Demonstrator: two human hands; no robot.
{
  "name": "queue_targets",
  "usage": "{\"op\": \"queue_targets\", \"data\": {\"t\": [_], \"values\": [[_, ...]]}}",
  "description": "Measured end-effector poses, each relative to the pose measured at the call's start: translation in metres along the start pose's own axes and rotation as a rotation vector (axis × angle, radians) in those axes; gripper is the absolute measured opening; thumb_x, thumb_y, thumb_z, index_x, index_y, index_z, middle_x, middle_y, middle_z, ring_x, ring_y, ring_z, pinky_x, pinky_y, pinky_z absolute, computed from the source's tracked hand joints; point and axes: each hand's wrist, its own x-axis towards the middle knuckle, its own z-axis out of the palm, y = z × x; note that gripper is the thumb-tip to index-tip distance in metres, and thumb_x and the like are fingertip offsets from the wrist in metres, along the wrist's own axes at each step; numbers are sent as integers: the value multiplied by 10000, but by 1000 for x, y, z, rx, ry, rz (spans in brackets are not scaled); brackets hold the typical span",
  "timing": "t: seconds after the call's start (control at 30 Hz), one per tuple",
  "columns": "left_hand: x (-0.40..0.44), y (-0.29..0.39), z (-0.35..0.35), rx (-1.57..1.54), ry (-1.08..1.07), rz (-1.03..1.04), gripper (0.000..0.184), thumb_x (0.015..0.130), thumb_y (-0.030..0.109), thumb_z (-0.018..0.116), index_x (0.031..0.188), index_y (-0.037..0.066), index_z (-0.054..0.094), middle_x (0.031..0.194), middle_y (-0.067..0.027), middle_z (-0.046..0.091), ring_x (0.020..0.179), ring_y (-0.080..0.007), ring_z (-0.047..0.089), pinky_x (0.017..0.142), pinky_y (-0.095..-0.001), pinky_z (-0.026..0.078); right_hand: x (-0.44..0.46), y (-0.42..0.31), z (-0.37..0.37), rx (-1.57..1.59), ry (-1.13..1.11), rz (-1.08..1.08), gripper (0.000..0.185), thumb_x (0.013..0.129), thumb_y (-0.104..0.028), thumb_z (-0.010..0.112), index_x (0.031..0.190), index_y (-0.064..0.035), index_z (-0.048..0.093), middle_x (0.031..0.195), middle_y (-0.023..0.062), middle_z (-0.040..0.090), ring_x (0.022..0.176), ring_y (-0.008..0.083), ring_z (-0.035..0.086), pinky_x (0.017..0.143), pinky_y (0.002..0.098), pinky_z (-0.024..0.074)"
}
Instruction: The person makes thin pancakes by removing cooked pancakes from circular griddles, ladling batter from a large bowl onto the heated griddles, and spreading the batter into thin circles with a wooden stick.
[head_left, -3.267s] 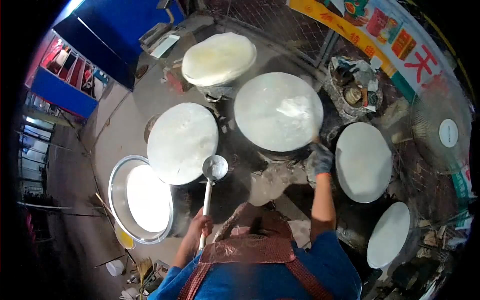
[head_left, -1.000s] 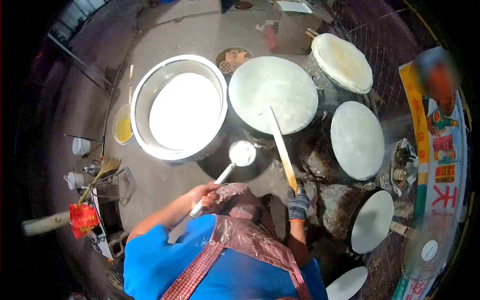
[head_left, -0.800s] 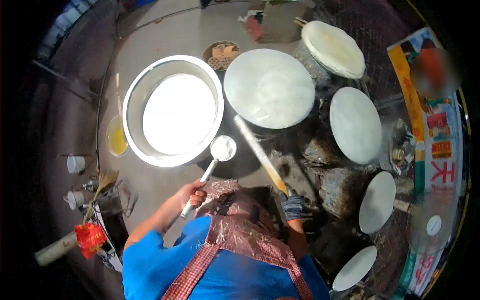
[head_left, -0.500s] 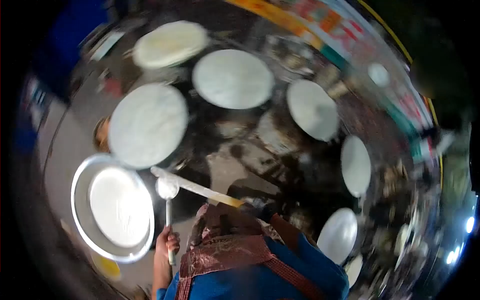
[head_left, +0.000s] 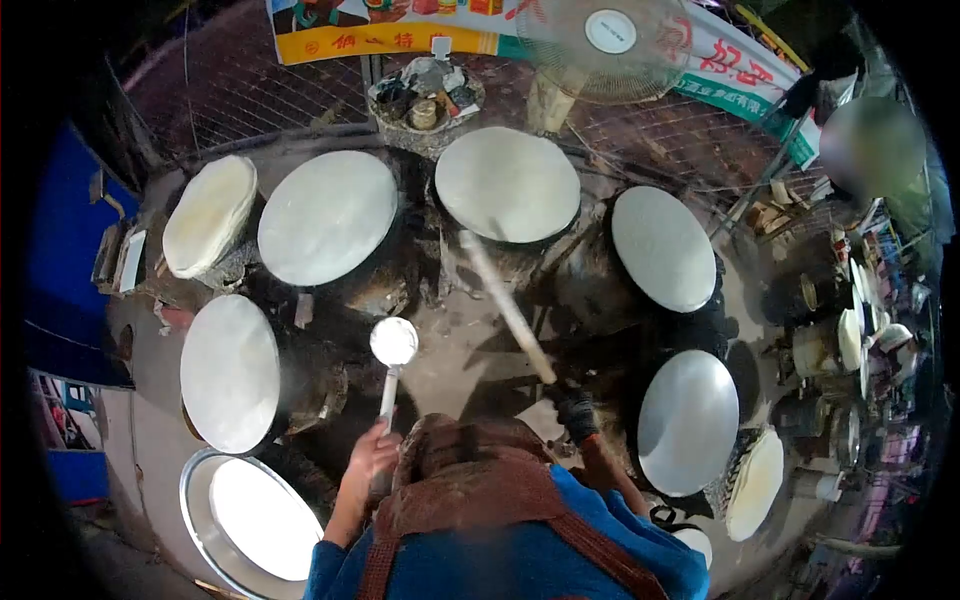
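Observation:
My left hand (head_left: 374, 452) is closed around the handle of a ladle (head_left: 393, 342), its bowl filled with white batter. My right hand (head_left: 573, 412), in a dark glove, grips a long flat wooden spatula (head_left: 508, 312). The spatula's pale tip lies at the near edge of the middle round griddle (head_left: 508, 185), which carries a white layer; whether they touch I cannot tell. Left of it are two more white-covered griddles (head_left: 328, 218) (head_left: 231, 373). A metal basin (head_left: 193, 492) of white batter stands at the lower left.
Another pale-covered griddle (head_left: 664, 248) stands at right, with a shiny grey one (head_left: 690, 425) nearer. Stacks of flatbreads lie at far left (head_left: 210, 215) and lower right (head_left: 755, 487). Behind are a pedestal fan (head_left: 611, 35), a cluttered stand (head_left: 425, 100) and a wire fence (head_left: 260, 95).
My view has turned right, so the griddles and basin shift leftward and down around me. The filled ladle is now away from the basin, and the spatula has swung to point forward.

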Motion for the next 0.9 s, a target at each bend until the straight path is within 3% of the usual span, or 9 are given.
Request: {"op": "queue_targets", "data": {"t": [0.07,0.23,0.37,0.43,0.53,0.63,0.73,0.83,0.9], "values": [[29,-5,0,-72,-21,-59,369,865,277,457,1219,210,377,540,55,287,359,-32,232,305,-160,204,27,14,-39,63,153,-136,121,780,-117,570,855,-24,588,697,15,553,612,114,486,544,264,401],[55,-13,48,-65,8,-84,352,872,286,436,1216,235,380,549,50,297,365,-34,234,306,-159,214,46,-85,-105,-71,438,-69,96,782,-157,583,774,-62,578,704,8,557,615,104,477,535,275,398],[58,-11,82,-202,65,-109,356,899,287,391,1249,234,358,559,25,316,343,-44,253,286,-190,218,92,-58,-136,-517,449,-97,263,794,-315,483,871,-83,581,750,146,591,724,313,564,636,400,436],[61,-5,87,-180,91,-103,358,898,291,392,1249,230,355,556,26,313,343,-42,249,285,-187,217,95,-58,-138,-767,416,-62,252,797,-308,479,885,-97,585,787,151,594,751,335,559,647,409,437],[67,2,86,-128,89,-111,332,895,291,394,1222,238,377,553,35,305,353,-38,241,292,-179,215,79,-57,-136,-742,489,-215,240,770,-319,527,849,-97,574,813,188,572,788,335,551,620,411,433],[68,9,88,-29,70,-100,265,888,288,397,1148,261,442,551,51,289,374,-31,233,308,-165,197,58,-74,-135,-821,311,-181,265,763,-340,536,901,-117,576,844,167,584,797,330,555,637,408,435],[68,12,96,-32,99,-92,262,887,295,400,1143,257,439,549,52,284,368,-30,225,307,-167,197,77,-24,-139,-1131,151,-137,352,739,-351,550,1014,-132,558,902,138,591,818,330,556,693,410,447],[68,14,94,-71,83,-82,261,885,282,402,1141,246,441,548,50,295,362,-26,237,303,-162,202,81,-23,-118,-801,260,-610,358,739,-402,562,965,-125,571,912,123,586,829,312,555,686,376,447],[67,13,100,-157,116,-56,330,897,260,390,1219,190,378,540,26,300,332,-37,247,273,-166,236,101,-45,-97,-872,125,-444,409,723,-414,578,1005,-120,560,919,136,581,850,297,554,698,381,448]]}}
